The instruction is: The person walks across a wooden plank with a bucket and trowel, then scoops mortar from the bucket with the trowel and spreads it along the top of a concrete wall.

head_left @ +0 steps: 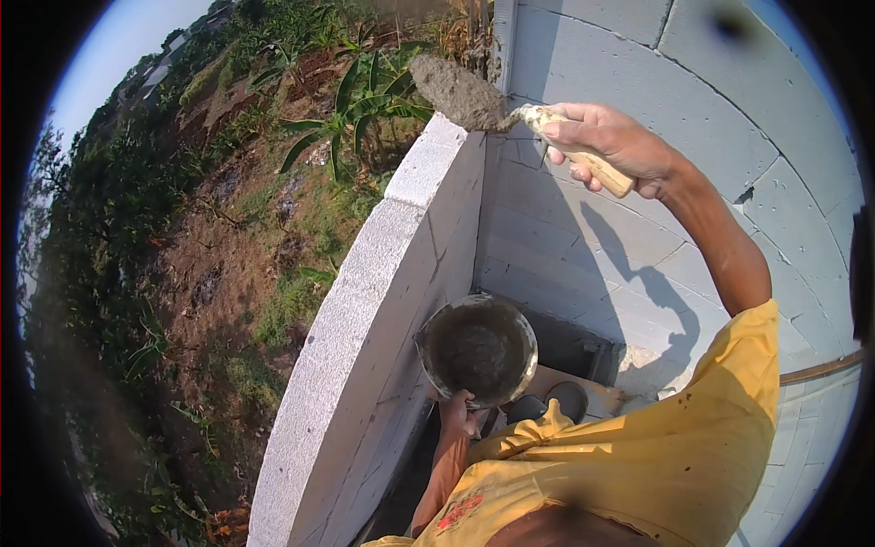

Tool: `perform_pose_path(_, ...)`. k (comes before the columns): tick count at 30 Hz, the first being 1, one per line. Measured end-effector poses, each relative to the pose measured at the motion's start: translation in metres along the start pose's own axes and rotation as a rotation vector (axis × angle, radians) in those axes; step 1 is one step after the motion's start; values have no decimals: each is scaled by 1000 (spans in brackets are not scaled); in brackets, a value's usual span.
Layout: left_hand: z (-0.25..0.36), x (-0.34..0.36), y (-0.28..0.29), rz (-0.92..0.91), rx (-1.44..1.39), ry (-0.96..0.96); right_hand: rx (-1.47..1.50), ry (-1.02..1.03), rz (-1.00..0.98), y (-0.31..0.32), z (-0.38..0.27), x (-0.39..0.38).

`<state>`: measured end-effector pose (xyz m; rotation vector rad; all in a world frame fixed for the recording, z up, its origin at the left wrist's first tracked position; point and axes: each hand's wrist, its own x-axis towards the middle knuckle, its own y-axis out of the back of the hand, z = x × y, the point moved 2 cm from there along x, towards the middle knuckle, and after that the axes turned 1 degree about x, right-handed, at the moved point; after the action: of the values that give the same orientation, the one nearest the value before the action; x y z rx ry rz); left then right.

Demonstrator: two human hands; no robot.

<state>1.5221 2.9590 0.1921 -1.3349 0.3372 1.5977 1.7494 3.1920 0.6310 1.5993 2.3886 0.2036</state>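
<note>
My right hand [602, 150] grips the wooden handle of a trowel [533, 118], raised near the corner where the low block wall [354, 273] meets the taller wall. A heap of grey wet mortar [456, 91] sits on the trowel's blade, over the far end of the low wall's top. Lower down, my left hand [456, 410] grips the near rim of a round bucket [477, 351] with grey mortar inside, beside the inner face of the low wall.
A tall wall of pale blocks [729, 91] rises on the right, with my shadow on it. Beyond the low wall, ground with banana plants [351, 114] and trees lies far below on the left. My feet [565, 397] stand on a narrow platform [602, 406] beside a dark gap.
</note>
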Motion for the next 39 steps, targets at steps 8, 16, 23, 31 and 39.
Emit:
perform_pose_path(8,-2,-24,-5,146,-125,-115,770,37,-136,46,19,189)
perform_pose_path(16,0,-32,-11,199,-148,-136,1210,-40,-189,55,65,210)
perform_pose_path(23,11,-45,-15,214,-79,-59,26,149,106,34,4,149)
perform_pose_path(31,3,-49,-6,120,-206,-144,-1909,192,331,-6,11,93)
perform_pose_path(39,-13,-37,19,188,-189,-121,-2116,320,395,-31,-12,168)
